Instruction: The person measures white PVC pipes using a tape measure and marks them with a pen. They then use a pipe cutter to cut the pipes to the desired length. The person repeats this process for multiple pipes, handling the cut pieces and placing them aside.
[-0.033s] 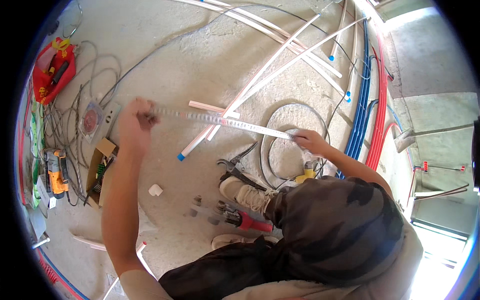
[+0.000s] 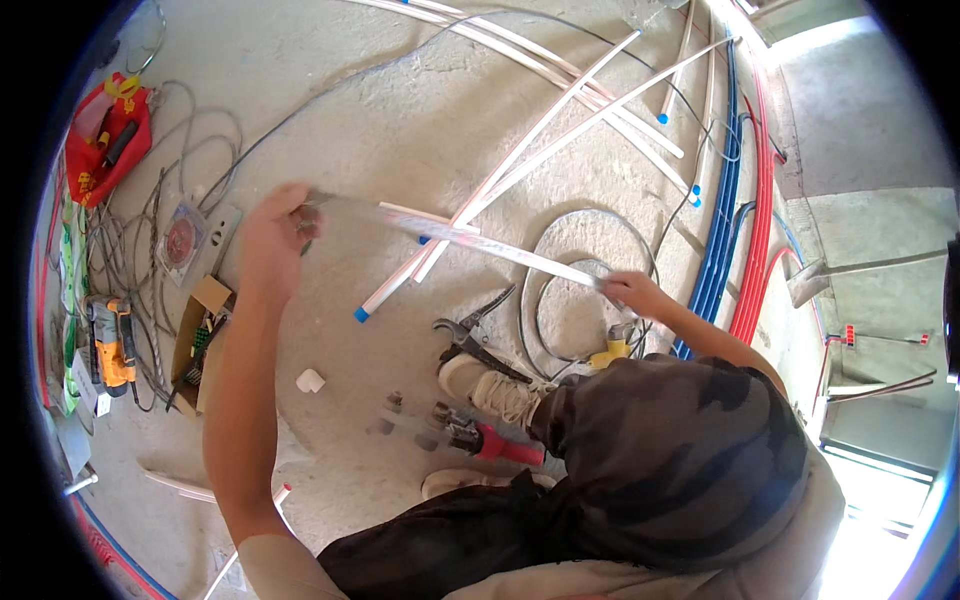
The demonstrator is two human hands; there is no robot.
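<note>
A tape measure blade point(image 2: 530, 259) is stretched in the air between my hands, slanting down to the right. My left hand point(image 2: 278, 225) is closed around its left end and blurred by motion; what sits inside the fingers is partly hidden. At the other end, my right hand point(image 2: 637, 293) pinches the blade. Below the blade, white pipes with blue-capped ends point(image 2: 385, 295) lie crossed on the concrete floor. A ring of grey cable point(image 2: 530, 290) lies near my right hand, with a yellow tool point(image 2: 612, 346) at its lower edge.
By my shoes point(image 2: 500, 395) lie a black pipe cutter point(image 2: 465, 335) and a red-handled tool point(image 2: 505, 447). A white elbow fitting point(image 2: 311, 381) is nearby. To the left are a cardboard box point(image 2: 187, 350), a yellow power tool point(image 2: 114, 345) and a red bag point(image 2: 110, 140). Blue and red pipes point(image 2: 757, 240) run along the right.
My right hand has moved slightly right and down with its end of the blade. My left hand has risen a little. The blade's markings now look more blurred.
</note>
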